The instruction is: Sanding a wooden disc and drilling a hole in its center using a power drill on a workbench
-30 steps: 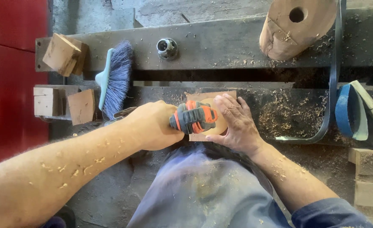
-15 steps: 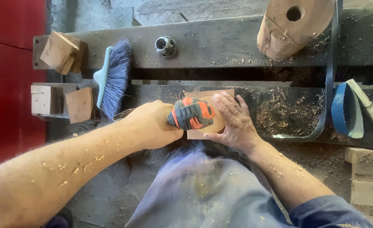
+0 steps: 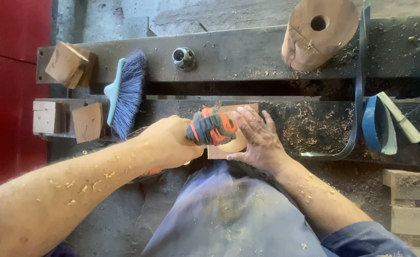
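Observation:
My left hand (image 3: 169,143) grips an orange and grey power sander (image 3: 213,127), whose round pad rests on a small flat wooden piece (image 3: 233,110) on the dark metal bench. Flat on that same wooden piece lies my right hand (image 3: 257,138), fingers spread, just right of the sander head. Sawdust flecks both forearms.
A blue-bristled brush (image 3: 126,93) lies left of the sander. Wooden blocks (image 3: 69,64) sit at far left, with two more (image 3: 87,122) below them. A round log with a hole (image 3: 317,33) stands at the back right. A metal fitting (image 3: 184,58) sits on the back beam. Blue sanding belts (image 3: 376,123) hang right.
The view has shifted slightly. Both hands and the sander stay on the wooden piece in nearly the same spot.

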